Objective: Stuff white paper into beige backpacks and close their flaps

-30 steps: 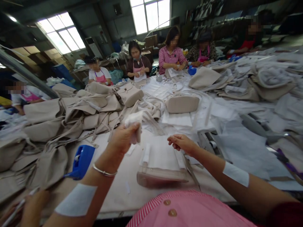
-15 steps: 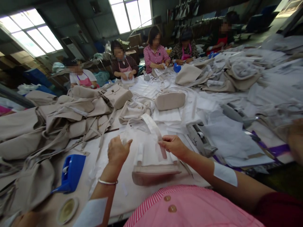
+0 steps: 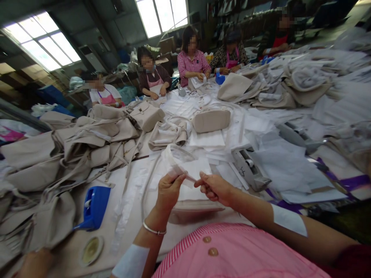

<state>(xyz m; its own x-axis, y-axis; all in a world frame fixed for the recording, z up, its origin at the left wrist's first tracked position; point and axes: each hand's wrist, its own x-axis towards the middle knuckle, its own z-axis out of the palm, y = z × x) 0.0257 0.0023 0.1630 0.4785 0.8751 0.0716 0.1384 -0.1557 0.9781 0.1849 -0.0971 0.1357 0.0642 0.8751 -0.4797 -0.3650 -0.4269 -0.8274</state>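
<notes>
A beige handbag [image 3: 194,210] lies in front of me, its upper part covered by white wrapping sheet [image 3: 193,168]. Its strap [image 3: 173,156] arches up over the bag, with thin white wrapping around it. My left hand [image 3: 169,189] is closed on the wrapped strap, thumb and fingers pinched together. Just to the right, my right hand [image 3: 216,187] pinches the strap at its thumb and forefinger, the other fingers curled. A bare length of strap [image 3: 143,193] curves down on the left of the bag.
A blue tape dispenser [image 3: 97,208] and a round tape roll [image 3: 91,250] lie at left; a grey tape dispenser [image 3: 251,170] stands at right. Beige bags [image 3: 31,148] are heaped at left. White sheets [image 3: 281,166] cover the right. Several co-workers sit across the table.
My left hand has moved right, from beside the bag to the strap, and now grips it. The strap has been drawn lower and left; my right hand has shifted slightly right and down.
</notes>
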